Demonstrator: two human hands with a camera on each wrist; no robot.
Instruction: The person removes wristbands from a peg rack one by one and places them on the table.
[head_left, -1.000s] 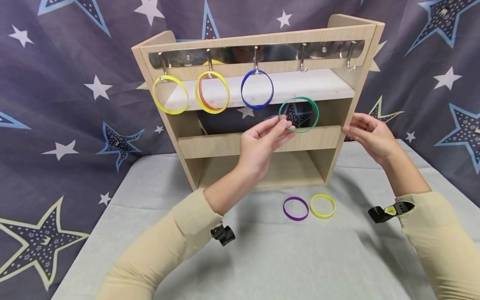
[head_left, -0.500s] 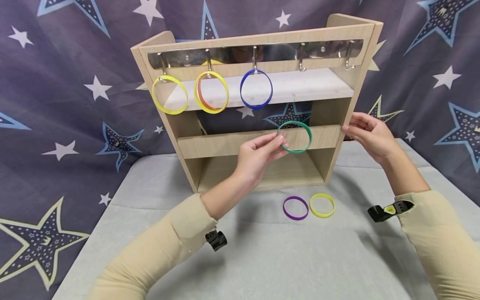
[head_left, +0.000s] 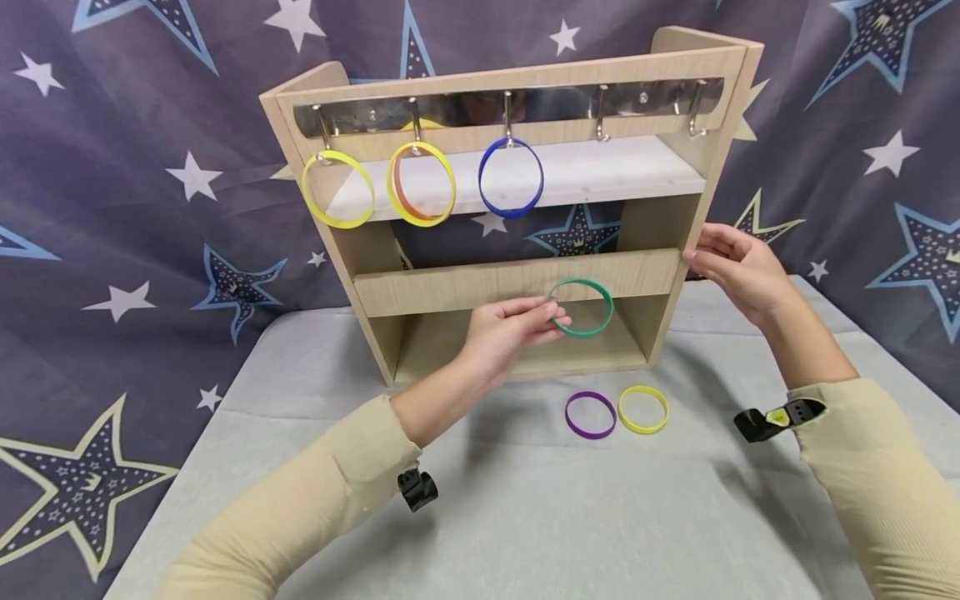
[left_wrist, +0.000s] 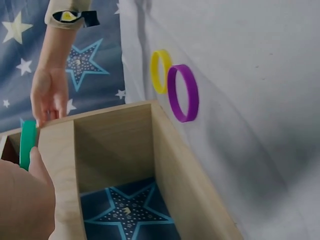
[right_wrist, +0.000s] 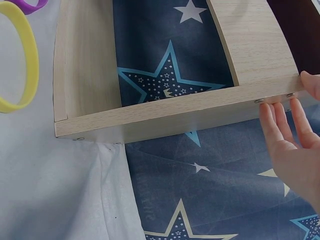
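A thin green wristband (head_left: 604, 298) is pinched between the thumb and fingers of my left hand (head_left: 504, 337), in front of the lower opening of the wooden shelf (head_left: 517, 279). Seen edge-on, the green band (left_wrist: 28, 145) also shows in the left wrist view. My right hand (head_left: 742, 271) grips the front edge of the shelf's right side panel, thumb on the front and fingertips against the outer side. On the rack above, two yellow wristbands, an orange one inside the second, and a blue wristband (head_left: 482, 185) hang from the three left hooks; the two right hooks are bare.
A purple wristband (head_left: 568, 421) and a yellow wristband (head_left: 666, 410) lie side by side on the grey cloth (head_left: 562, 517) before the shelf. A star-patterned curtain (head_left: 135, 225) hangs behind and at both sides.
My left hand has brought the green wristband down, slightly left, from just below the hook rack to the lower opening. The right hand stays on the side panel.
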